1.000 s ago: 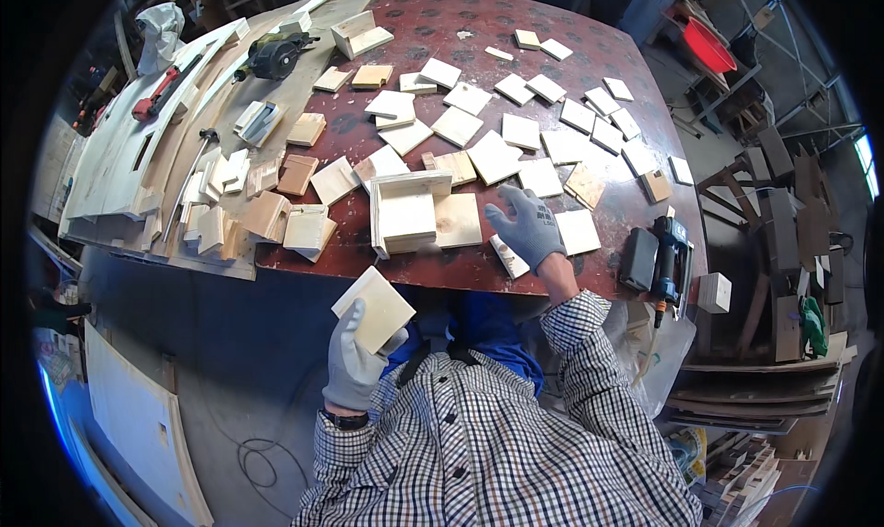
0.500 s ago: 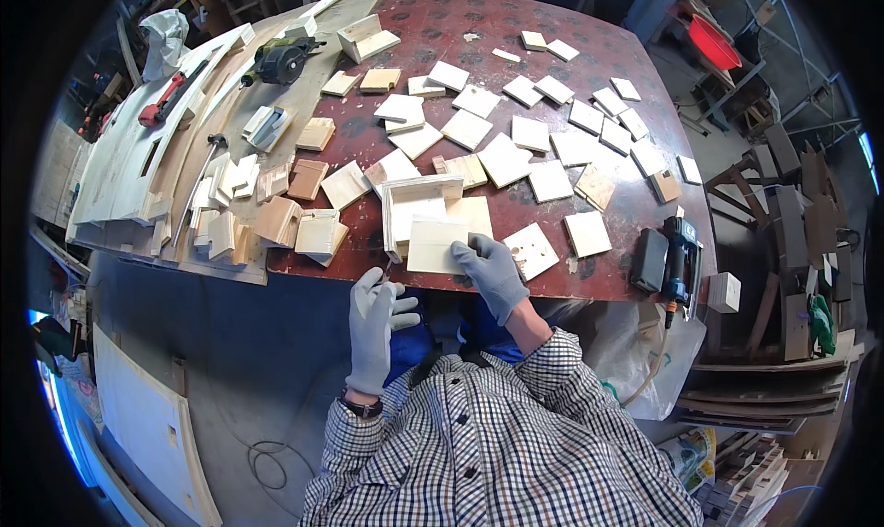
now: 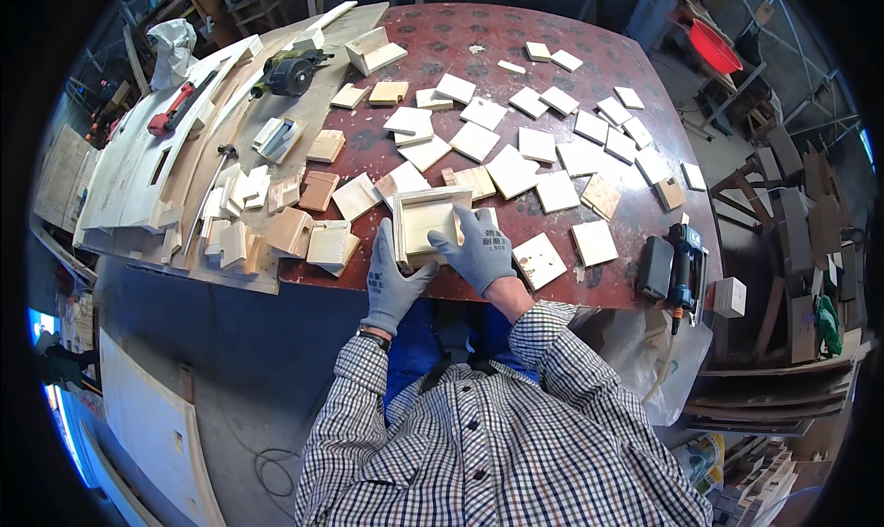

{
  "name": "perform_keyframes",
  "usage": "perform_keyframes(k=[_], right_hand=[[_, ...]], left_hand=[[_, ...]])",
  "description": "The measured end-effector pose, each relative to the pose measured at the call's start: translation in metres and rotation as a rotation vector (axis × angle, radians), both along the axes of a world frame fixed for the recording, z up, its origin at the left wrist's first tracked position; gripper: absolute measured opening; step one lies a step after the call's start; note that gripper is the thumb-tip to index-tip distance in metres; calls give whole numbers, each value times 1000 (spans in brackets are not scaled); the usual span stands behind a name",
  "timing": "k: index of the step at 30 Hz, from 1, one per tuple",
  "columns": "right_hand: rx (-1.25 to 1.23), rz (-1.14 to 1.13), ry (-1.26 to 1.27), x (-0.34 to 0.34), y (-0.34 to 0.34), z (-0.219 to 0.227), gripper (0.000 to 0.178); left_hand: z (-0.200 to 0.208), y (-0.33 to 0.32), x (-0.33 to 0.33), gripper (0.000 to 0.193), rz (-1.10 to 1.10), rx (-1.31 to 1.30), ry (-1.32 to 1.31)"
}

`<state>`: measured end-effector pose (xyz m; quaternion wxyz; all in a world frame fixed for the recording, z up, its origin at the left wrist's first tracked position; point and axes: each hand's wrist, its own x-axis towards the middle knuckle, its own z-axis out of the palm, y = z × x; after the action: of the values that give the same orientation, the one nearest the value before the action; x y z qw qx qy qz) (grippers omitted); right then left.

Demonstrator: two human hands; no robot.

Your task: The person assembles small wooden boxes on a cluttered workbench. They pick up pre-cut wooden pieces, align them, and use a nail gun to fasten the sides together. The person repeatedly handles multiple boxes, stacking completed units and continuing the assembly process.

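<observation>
A small pale wooden box (image 3: 400, 225) lies at the near edge of the red table, between my two gray-gloved hands. My left hand (image 3: 391, 278) grips its left side, with the thumb across the near corner. On the right side my right hand (image 3: 481, 255) is closed round the wall, its thumb reaching over toward the inside. Where the fingers meet the outer walls is partly hidden. Just right of the box lies a square wood piece with small holes (image 3: 539, 261).
Many square wood pieces (image 3: 557, 192) are scattered over the red table (image 3: 552, 292). Grooved blocks (image 3: 329, 246) stand at left. A pneumatic nailer (image 3: 683, 264) lies at the right edge. Farther left are a circular saw (image 3: 293, 71), a red tool (image 3: 170, 112) and a hammer (image 3: 227, 150).
My left hand has risen from below the table edge to the box's left side. My right hand has shifted from the loose-looking square panel to the box's right wall.
</observation>
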<state>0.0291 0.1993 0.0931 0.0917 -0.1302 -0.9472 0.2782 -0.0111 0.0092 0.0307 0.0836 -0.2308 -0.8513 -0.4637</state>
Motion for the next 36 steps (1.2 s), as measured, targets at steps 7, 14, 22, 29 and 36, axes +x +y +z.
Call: perform_keyframes(k=[7, 14, 22, 29, 36], right_hand=[[-70, 41, -2, 3, 0, -32, 93], [-84, 126, -78, 11, 14, -20, 86], [196, -201, -4, -24, 165, -14, 70], [494, -39, -409, -50, 149, 4, 81], [441, -188, -201, -64, 161, -21, 48]], left_hand=[[-12, 4, -23, 117, -34, -25, 71], [-16, 3, -22, 121, -9, -4, 8], [-21, 7, -21, 119, 43, -59, 47], [-28, -1, -20, 108, 5, -51, 217], [-34, 0, -25, 93, -28, 26, 312]])
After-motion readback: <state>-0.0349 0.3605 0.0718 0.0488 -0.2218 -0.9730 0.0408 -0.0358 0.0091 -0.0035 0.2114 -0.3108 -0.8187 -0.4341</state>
